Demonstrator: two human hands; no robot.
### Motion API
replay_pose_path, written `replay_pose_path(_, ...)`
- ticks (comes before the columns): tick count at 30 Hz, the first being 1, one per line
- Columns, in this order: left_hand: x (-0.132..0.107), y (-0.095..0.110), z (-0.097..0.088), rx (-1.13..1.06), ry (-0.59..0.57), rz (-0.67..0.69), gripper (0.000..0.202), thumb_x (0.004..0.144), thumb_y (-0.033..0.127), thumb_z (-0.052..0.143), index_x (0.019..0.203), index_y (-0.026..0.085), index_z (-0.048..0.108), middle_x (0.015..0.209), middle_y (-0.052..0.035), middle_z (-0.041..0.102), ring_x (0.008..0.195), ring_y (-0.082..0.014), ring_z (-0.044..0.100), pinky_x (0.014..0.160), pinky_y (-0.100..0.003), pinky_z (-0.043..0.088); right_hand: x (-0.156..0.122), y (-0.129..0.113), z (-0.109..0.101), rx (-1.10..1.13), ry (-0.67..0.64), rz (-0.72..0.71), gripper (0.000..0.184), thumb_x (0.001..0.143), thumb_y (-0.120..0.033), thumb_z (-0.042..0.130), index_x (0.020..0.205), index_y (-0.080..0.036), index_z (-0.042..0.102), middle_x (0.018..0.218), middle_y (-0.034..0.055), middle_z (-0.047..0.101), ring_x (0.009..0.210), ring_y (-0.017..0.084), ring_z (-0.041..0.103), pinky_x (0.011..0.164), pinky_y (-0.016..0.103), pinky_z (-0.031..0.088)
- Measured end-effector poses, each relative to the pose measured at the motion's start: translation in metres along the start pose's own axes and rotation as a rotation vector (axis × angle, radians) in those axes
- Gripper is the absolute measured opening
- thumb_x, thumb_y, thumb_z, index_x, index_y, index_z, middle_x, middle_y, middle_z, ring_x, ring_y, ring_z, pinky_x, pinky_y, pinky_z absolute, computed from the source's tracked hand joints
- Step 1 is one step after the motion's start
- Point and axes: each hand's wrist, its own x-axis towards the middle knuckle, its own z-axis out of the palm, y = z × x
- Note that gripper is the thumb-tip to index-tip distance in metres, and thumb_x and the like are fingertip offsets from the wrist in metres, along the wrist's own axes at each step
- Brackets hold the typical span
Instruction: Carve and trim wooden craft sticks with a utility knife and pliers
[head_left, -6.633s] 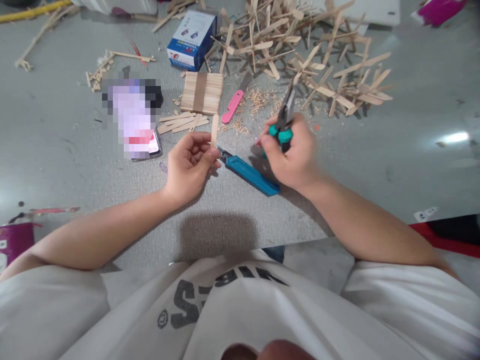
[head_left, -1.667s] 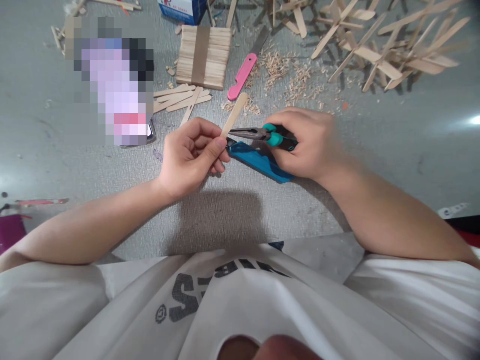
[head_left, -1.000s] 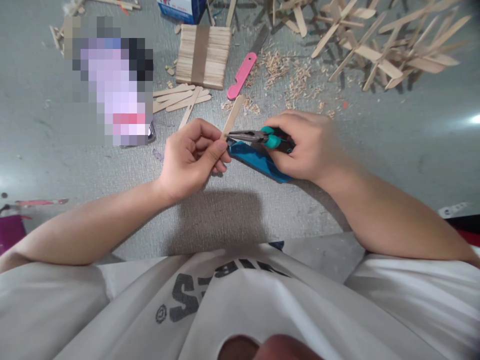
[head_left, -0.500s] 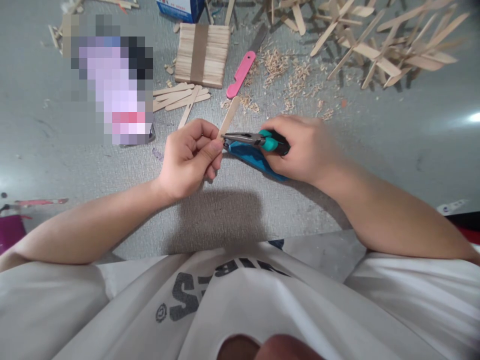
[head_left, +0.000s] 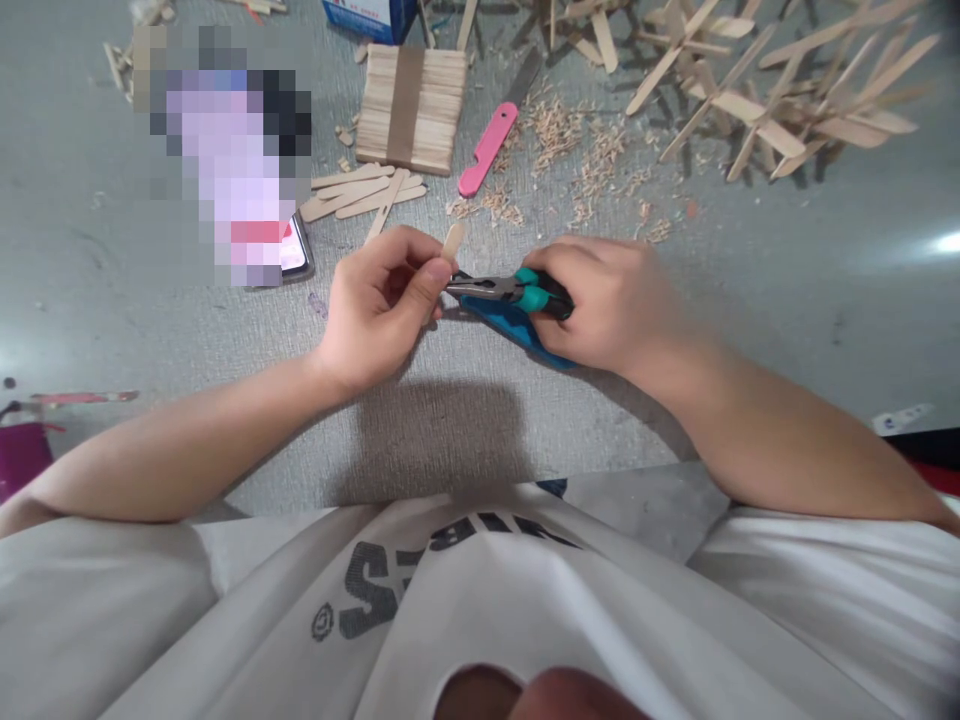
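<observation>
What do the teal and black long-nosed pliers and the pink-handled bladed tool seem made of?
The pliers: nose likely metal, grey with a dull sheen; handles apparently smooth rubber or plastic, solidly coloured. The bladed tool: handle probably smooth plastic, evenly pink; blade seemingly matte metal, plain grey.

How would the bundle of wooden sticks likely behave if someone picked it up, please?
The bundle would probably lift as one stiff block, since a brown band wraps its middle. It seems unlikely to roll, as it lies flat on the table. Single sticks might slip if pulled, because their ends extend past the band.
</observation>
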Motion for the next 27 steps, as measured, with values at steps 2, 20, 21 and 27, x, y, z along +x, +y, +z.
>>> replay_pose_path(2,0.0008,0.0011,-0.0008,-0.018,-0.015,-0.025,0.026,0.103,0.034,0.091,0.088,0.022,0.073,0.067,0.0051,0.067,0.054,-0.01,0.068,0.055,-0.022,0.057,-0.0006,-0.003,-0.0017,0.003,0.003,0.005,0.032,0.09,-0.031,0.067,0.122,-0.033,0.07,0.112,0.0067,0.084,0.098,0.036,0.082,0.08,0.052,0.066)
replay_pose_path(20,0.0008,0.0018,-0.0019,-0.249,-0.094,-0.264,0.055,0.087,0.063,0.101,0.09,0.022,0.064,0.072,0.0036,0.074,0.058,-0.0175,0.08,0.052,-0.027,0.068,0.0019,-0.0018,-0.0065,0.081,-0.011,0.022,0.029,0.093,-0.033,0.067,0.121,-0.033,0.076,0.112,0.0048,0.086,0.103,0.034,0.084,0.083,0.051,0.066)
replay_pose_path(21,0.001,0.0027,-0.0018,-0.243,-0.098,-0.256,0.058,0.084,0.067,0.102,0.09,0.022,0.065,0.072,0.004,0.074,0.058,-0.0177,0.08,0.052,-0.027,0.069,0.0021,-0.0019,-0.0068,0.084,-0.013,0.025,0.03,0.093,-0.034,0.067,0.12,-0.032,0.077,0.111,0.0047,0.086,0.101,0.034,0.083,0.082,0.051,0.066)
replay_pose_path(27,0.0006,0.0047,0.0012,-0.215,-0.083,-0.222,0.061,0.082,0.07,0.102,0.087,0.021,0.066,0.067,0.0057,0.073,0.055,-0.0159,0.079,0.05,-0.024,0.068,0.0031,-0.0073,-0.0106,0.119,-0.053,0.043,0.03,0.09,-0.031,0.067,0.118,-0.03,0.078,0.111,0.0067,0.086,0.098,0.034,0.083,0.078,0.049,0.063)
